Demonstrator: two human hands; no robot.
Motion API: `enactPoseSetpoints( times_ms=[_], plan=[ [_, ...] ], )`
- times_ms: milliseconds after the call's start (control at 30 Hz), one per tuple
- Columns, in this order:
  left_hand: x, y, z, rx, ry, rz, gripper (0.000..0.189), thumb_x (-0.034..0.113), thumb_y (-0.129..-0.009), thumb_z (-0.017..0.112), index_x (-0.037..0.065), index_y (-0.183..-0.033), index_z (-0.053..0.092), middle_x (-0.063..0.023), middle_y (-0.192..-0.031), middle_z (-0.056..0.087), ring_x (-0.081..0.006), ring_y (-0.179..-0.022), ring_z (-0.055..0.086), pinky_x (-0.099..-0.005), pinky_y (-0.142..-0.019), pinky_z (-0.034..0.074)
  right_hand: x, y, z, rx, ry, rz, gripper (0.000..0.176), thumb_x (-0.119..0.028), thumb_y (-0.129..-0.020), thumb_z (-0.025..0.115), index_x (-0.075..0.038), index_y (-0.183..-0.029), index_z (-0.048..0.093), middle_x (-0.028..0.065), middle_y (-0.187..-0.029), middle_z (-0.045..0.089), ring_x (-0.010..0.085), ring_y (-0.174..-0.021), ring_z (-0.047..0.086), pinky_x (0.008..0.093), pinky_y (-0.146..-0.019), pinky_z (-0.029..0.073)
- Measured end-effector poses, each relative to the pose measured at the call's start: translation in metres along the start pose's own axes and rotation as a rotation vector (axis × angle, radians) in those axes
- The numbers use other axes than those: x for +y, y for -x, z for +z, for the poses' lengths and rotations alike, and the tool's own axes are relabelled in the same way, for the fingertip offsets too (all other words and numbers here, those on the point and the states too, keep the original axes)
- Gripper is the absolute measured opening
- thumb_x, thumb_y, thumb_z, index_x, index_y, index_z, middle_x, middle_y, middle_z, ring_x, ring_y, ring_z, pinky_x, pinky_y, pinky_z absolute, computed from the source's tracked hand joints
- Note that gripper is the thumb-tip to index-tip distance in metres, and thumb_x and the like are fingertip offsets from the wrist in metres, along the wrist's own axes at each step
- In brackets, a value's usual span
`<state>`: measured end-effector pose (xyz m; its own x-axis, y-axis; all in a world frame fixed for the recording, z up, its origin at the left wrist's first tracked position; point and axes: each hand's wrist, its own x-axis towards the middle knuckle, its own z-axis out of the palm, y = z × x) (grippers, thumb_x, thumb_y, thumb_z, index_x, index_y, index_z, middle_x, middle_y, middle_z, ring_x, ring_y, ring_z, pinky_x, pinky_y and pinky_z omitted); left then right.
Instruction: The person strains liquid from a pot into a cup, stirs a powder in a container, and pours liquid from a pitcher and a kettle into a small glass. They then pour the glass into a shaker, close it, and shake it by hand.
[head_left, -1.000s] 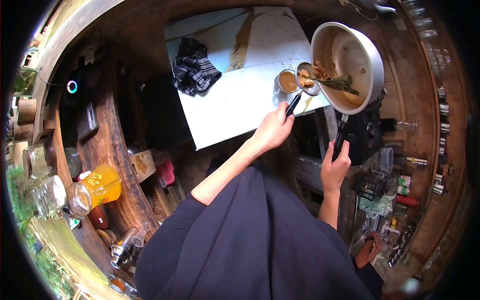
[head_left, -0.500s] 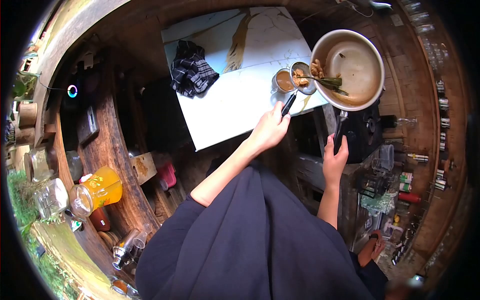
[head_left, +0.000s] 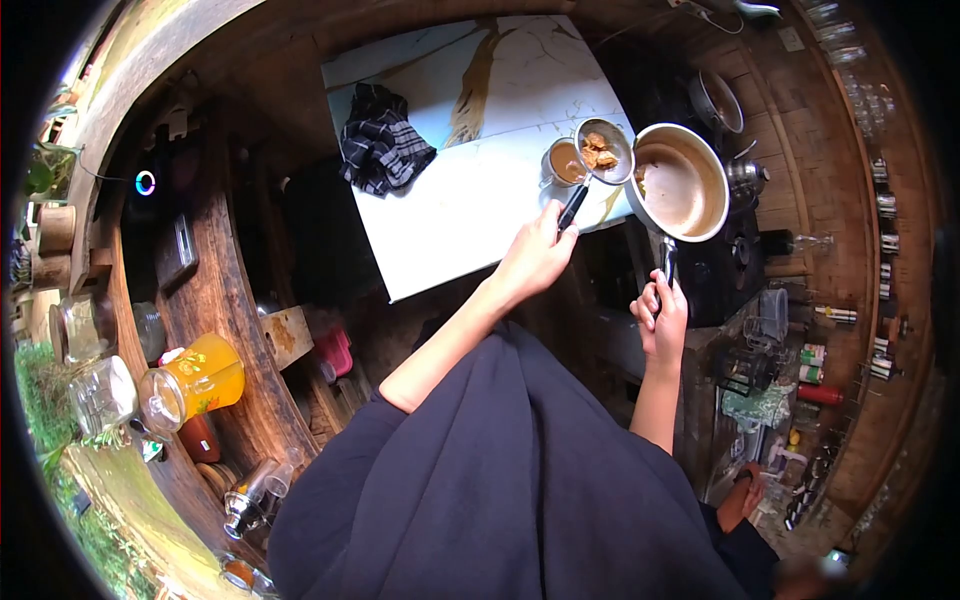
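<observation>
My left hand (head_left: 538,250) is closed round the black handle of a small strainer (head_left: 617,168). Brown chunks (head_left: 598,152) lie in the strainer, which is beside and partly over a glass cup (head_left: 565,162) of brown liquid on the marble-patterned table (head_left: 450,235). My right hand (head_left: 662,315) grips the dark handle of a saucepan (head_left: 700,190). The pan's stained interior is visible, with small bits near its left side, and its rim is close to the strainer's right edge.
A dark checked cloth (head_left: 385,140) lies on the table's left part. Behind the saucepan are another pan (head_left: 716,102) and a metal kettle (head_left: 745,175) by the stove. A yellow drink jar (head_left: 208,375) is at left. Another person's hand (head_left: 752,490) shows at lower right.
The saucepan has moved down and left, appears smaller and shows its interior differently. The dark leaf and chunks at its edge are no longer visible there. The strainer has shifted slightly and its bowl shows more fully.
</observation>
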<state>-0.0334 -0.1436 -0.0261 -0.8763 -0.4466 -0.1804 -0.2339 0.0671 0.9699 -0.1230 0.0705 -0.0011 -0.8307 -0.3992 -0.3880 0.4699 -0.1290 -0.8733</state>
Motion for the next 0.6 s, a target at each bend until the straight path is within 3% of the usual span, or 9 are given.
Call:
enactPoseSetpoints(
  times_ms=[600],
  plan=[
    [-0.021,-0.017,0.007,0.012,-0.032,-0.019,0.034,0.026,-0.095,0.051,-0.001,-0.116,0.049,-0.0252,-0.094,0.061,-0.0399,-0.092,0.06,-0.0435,-0.083,0.045,0.004,0.0,-0.003,0.017,0.015,0.022,0.012,-0.017,-0.099,0.051,-0.005,-0.096,0.052,-0.0016,-0.057,0.04,0.006,-0.037,0.03,0.0216,-0.04,0.026]
  ],
)
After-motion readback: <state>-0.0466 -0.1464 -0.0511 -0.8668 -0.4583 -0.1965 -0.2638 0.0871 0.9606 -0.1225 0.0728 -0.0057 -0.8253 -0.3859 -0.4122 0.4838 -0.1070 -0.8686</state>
